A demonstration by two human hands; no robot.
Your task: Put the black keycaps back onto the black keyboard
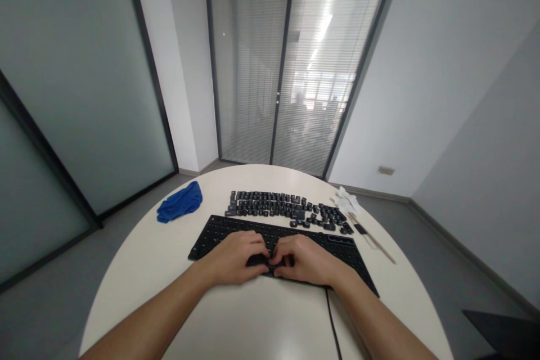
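A black keyboard (337,250) with most of its keycaps off lies slanted across the table in front of me. At its near edge, around the middle, my left hand (240,256) and my right hand (301,256) meet with curled fingers. Between the fingertips shows a long dark keycap (272,265), which looks like the space bar; both hands pinch it low against the keyboard. The fingers partly hide it, so whether it is seated cannot be told. Just beyond the keyboard, loose black keycaps (265,203) lie in rows.
A blue cloth (180,202) is at the left edge of the round table (236,320). To the right lie white tissue (346,201) and a thin stick-like tool (373,239) with a dark part near it. The keyboard's cable (333,323) runs toward me.
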